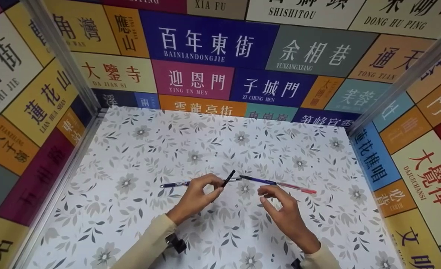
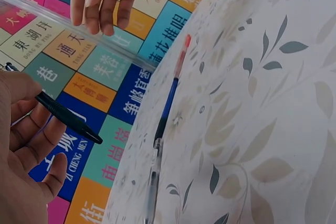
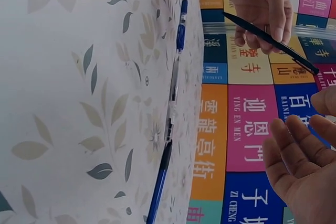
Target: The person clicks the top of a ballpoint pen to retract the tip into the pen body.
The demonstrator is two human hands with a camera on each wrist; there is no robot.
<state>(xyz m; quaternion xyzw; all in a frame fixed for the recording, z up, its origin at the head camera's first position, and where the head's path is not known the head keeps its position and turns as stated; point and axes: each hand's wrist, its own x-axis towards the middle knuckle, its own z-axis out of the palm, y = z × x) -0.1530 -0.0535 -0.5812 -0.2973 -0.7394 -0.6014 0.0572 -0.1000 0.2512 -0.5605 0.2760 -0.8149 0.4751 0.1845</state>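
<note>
My left hand [image 1: 199, 192] pinches a slim black pen [image 1: 229, 177] between thumb and fingers, tilted above the table. In the right wrist view the whole black pen [image 3: 270, 40] shows, apart from the table. My right hand [image 1: 285, 211] hovers to the right with fingers loosely bent and holds nothing. Beyond the hands, pens lie roughly end to end on the table: a clear-barrelled pen with a blue end [image 1: 173, 184] at left, partly hidden by my left hand, a blue pen [image 1: 259, 180] with a dark end in the middle, and a pinkish-red pen [image 1: 298, 187] at right.
A white cloth with grey flowers and leaves covers the table [image 1: 168, 149]. Colourful panels with printed characters [image 1: 205, 45] rise at the back and both sides. Clear vertical corner strips [image 1: 67, 56] stand at the back corners. A dark wrist strap [image 1: 176, 243] sits on the left sleeve.
</note>
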